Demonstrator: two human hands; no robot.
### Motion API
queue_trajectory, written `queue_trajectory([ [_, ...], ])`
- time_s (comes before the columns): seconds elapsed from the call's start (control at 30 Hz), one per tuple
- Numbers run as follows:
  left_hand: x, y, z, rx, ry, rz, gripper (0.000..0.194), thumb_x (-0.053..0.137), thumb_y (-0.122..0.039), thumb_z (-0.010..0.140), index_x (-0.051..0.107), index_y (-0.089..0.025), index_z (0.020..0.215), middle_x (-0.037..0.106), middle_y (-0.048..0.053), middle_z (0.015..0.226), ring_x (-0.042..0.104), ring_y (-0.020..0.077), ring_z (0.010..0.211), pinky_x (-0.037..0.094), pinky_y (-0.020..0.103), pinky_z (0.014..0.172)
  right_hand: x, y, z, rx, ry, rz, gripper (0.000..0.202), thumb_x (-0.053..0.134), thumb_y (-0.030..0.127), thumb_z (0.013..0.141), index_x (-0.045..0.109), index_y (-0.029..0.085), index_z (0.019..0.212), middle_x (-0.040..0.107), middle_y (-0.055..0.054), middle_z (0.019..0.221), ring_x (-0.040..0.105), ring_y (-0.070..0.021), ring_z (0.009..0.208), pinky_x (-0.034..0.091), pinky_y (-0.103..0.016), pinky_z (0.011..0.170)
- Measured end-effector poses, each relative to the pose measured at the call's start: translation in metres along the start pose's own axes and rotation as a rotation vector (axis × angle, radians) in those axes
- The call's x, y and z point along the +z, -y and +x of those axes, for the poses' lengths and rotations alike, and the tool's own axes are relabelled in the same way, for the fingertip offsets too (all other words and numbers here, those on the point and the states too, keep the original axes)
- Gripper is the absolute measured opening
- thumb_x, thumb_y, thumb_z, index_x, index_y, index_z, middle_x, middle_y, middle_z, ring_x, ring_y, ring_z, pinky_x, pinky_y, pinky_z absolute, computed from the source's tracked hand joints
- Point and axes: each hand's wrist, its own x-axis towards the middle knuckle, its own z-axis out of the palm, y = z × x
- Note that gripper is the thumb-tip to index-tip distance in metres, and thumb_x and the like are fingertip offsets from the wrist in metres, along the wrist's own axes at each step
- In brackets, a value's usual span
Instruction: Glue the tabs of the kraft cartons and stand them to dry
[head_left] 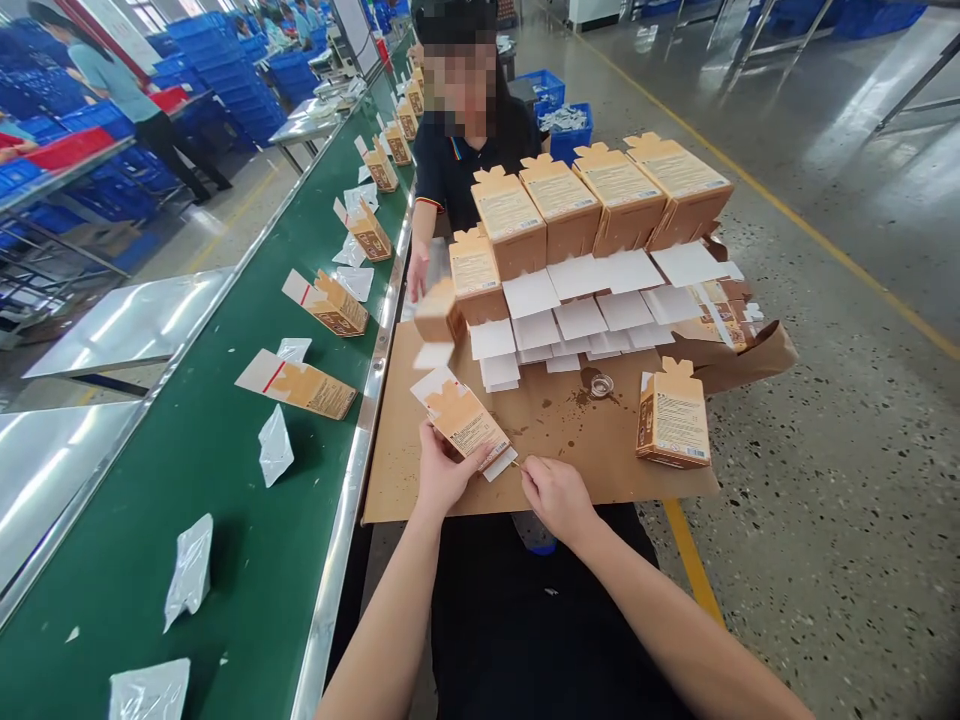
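My left hand (444, 472) is closed around a brown-and-cream printed carton (463, 424), held tilted above the cardboard-covered table. The carton's white top flap points up and left, and a small white bottom flap (501, 466) sticks out toward my right hand. A thin yellowish stick (517, 463) is pinched in my right hand (556, 497), its tip at or very near that flap. I cannot tell what is on the tip. Beyond my hands, a small clear dish (601, 385) sits among wet spots. To the right stands another carton (673, 415) of the same print.
Stacked cartons (574, 205) with white flaps fill the table's far side. A co-worker's hand (418, 270) is beside a blurred carton (440, 312). On my left runs a green conveyor (247, 450) with a metal edge, carrying cartons (315, 388) and silvery pouches (187, 570).
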Motion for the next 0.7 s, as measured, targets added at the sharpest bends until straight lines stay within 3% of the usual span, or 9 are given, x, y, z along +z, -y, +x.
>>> queue_trajectory([
  [0.13, 0.002, 0.001, -0.018, 0.030, -0.033, 0.103, 0.090, 0.108, -0.055, 0.067, 0.052, -0.030, 0.133, 0.077, 0.011, 0.133, 0.082, 0.0342, 0.123, 0.070, 0.049, 0.103, -0.021, 0.000, -0.016, 0.054, -0.084, 0.048, 0.029, 0.055, 0.016, 0.113, 0.068, 0.026, 0.088, 0.068, 0.002, 0.073, 0.063, -0.0154, 0.066, 0.046, -0.026, 0.067],
  [0.33, 0.002, 0.013, -0.036, 0.009, -0.020, 0.196, 0.082, 0.109, -0.051, 0.067, 0.060, -0.031, 0.129, 0.083, 0.011, 0.120, 0.085, 0.0383, 0.113, 0.070, 0.049, 0.094, -0.059, 0.003, -0.061, 0.222, -0.256, 0.191, 0.033, 0.060, 0.036, 0.117, 0.074, 0.026, 0.089, 0.064, 0.004, 0.065, 0.054, -0.0146, 0.053, 0.048, -0.027, 0.055],
  [0.53, 0.007, 0.005, -0.027, 0.010, 0.017, 0.165, 0.077, 0.110, -0.046, 0.068, 0.069, -0.031, 0.131, 0.085, 0.013, 0.125, 0.085, 0.0416, 0.119, 0.070, 0.056, 0.104, -0.058, 0.013, -0.059, 0.317, -0.247, 0.315, 0.052, 0.061, 0.062, 0.117, 0.073, 0.027, 0.081, 0.062, 0.002, 0.061, 0.052, -0.0159, 0.052, 0.049, -0.029, 0.052],
  [0.63, -0.018, -0.001, -0.019, 0.006, -0.096, 0.202, 0.081, 0.110, -0.048, 0.067, 0.067, -0.031, 0.134, 0.086, 0.013, 0.126, 0.084, 0.0428, 0.123, 0.069, 0.059, 0.110, -0.056, 0.017, -0.055, 0.290, -0.270, 0.362, 0.052, 0.062, 0.060, 0.116, 0.074, 0.026, 0.079, 0.060, 0.002, 0.059, 0.052, -0.0153, 0.050, 0.048, -0.028, 0.051],
  [0.7, -0.056, -0.003, -0.014, -0.018, -0.217, 0.177, 0.085, 0.109, -0.052, 0.068, 0.063, -0.030, 0.136, 0.084, 0.015, 0.134, 0.080, 0.0455, 0.134, 0.062, 0.068, 0.122, -0.060, 0.016, -0.057, 0.278, -0.291, 0.365, 0.050, 0.064, 0.057, 0.115, 0.075, 0.026, 0.078, 0.060, 0.002, 0.060, 0.053, -0.0152, 0.050, 0.048, -0.027, 0.051],
])
